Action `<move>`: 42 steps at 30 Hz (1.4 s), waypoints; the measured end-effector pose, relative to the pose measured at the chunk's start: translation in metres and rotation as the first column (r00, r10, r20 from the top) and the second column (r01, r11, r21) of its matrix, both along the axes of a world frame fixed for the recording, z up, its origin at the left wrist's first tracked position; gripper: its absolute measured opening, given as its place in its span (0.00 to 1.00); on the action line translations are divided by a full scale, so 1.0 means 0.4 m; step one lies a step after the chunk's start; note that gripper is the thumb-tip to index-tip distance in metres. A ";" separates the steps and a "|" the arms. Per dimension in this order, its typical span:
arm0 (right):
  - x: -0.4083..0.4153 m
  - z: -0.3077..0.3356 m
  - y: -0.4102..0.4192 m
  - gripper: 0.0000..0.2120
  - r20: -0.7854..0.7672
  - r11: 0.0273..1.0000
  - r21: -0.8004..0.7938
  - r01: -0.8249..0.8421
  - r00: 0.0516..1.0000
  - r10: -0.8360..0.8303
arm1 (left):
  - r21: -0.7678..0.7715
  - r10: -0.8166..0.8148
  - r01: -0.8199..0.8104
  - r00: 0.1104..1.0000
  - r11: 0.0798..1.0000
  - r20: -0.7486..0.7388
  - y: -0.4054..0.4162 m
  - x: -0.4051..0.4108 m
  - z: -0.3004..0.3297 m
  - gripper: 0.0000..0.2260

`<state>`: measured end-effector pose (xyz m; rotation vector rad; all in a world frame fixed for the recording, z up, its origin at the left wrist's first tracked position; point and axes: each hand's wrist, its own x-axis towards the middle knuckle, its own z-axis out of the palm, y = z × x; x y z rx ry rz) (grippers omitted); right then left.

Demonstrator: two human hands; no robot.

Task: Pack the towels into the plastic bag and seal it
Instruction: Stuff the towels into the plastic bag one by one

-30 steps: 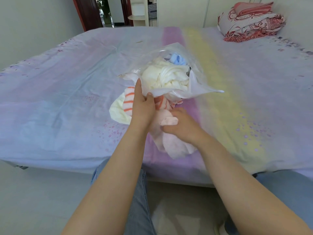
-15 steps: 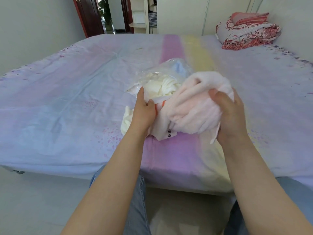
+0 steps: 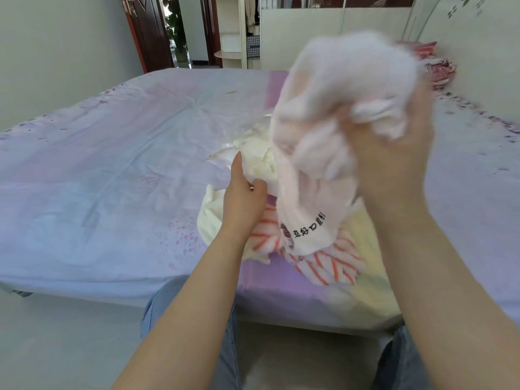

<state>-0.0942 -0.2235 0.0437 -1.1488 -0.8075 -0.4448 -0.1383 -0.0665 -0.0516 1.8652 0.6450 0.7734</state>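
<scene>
Bunched in the right hand, the pink towel is lifted clear of the bed, its printed end hanging down toward the pile below. Left of that grip and lower, the left hand pinches the near edge of the bag, which lies on the bed with at least one cream towel showing inside; how many more it holds cannot be told. Under the hanging end, a striped towel and another cream cloth lie outside the bag's mouth. So packing looks partly done: some cloth is in, one towel is in the air, and at least two pieces wait. Sealing has not begun, since the mouth is held open.
</scene>
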 end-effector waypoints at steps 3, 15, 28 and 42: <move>-0.055 -0.088 0.057 0.30 0.351 0.881 -0.436 0.185 0.936 -0.023 | 0.033 -0.083 0.089 0.987 0.996 -0.136 -0.015 -0.021 0.010 0.05; 0.132 -0.144 0.134 0.37 0.196 0.298 -0.928 0.223 0.974 -0.118 | 0.039 -0.124 0.121 0.989 0.992 0.075 -0.047 -0.040 -0.021 0.24; 0.132 -0.158 0.131 0.20 0.125 0.206 -0.975 0.080 0.969 0.212 | -0.128 -0.061 0.075 0.992 0.989 0.108 -0.045 -0.057 -0.046 0.23; 0.187 -0.177 0.317 0.23 0.291 -0.344 -0.895 0.284 0.956 0.031 | -0.024 0.056 -0.053 0.987 0.998 0.150 -0.035 -0.096 -0.093 0.16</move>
